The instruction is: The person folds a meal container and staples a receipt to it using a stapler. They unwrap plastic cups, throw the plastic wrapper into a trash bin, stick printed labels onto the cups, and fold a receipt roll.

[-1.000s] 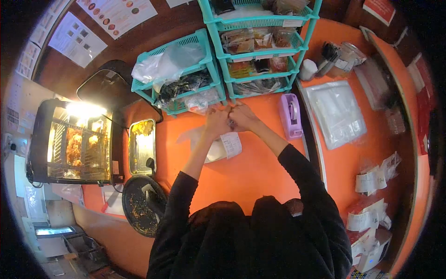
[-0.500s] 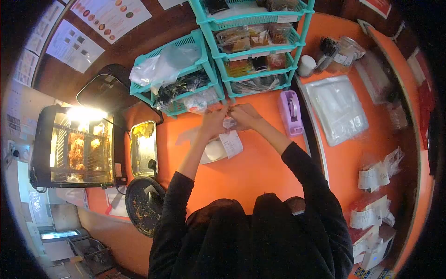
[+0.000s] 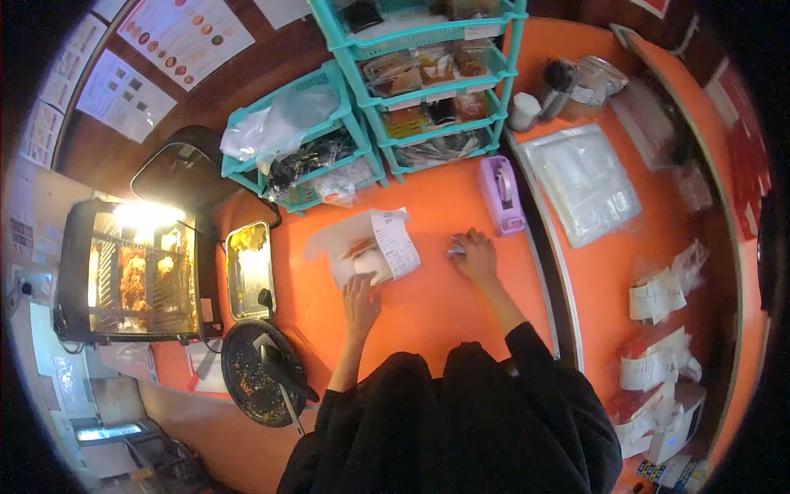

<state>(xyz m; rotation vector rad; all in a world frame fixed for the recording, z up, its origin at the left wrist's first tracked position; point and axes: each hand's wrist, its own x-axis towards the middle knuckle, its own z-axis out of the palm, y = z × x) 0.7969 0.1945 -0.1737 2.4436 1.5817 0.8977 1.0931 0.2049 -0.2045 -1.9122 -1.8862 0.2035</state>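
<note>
A white paper bag point(image 3: 336, 251) lies on the orange counter, with a rounded white area and a reddish-brown patch showing on it. A printed receipt point(image 3: 396, 244) is on its right side. My left hand point(image 3: 360, 303) reaches the bag's lower edge, fingers stretched out and touching it. To the right, apart from the bag, my right hand point(image 3: 477, 258) rests low over the counter with bent fingers. A small greyish object point(image 3: 455, 249) shows at its thumb and fingertips, too small to name.
Behind stand teal basket racks point(image 3: 362, 148) with packets. A purple tape dispenser point(image 3: 502, 196) and a stack of clear plastic bags point(image 3: 580, 185) are at right. At left are a lit food warmer point(image 3: 140, 272), a metal tray point(image 3: 248, 276) and a black pan point(image 3: 255, 375).
My hands were together at the bag's top and have since parted. The left came down to the bag's lower edge; the right moved right with the small object. The camera view shifted slightly.
</note>
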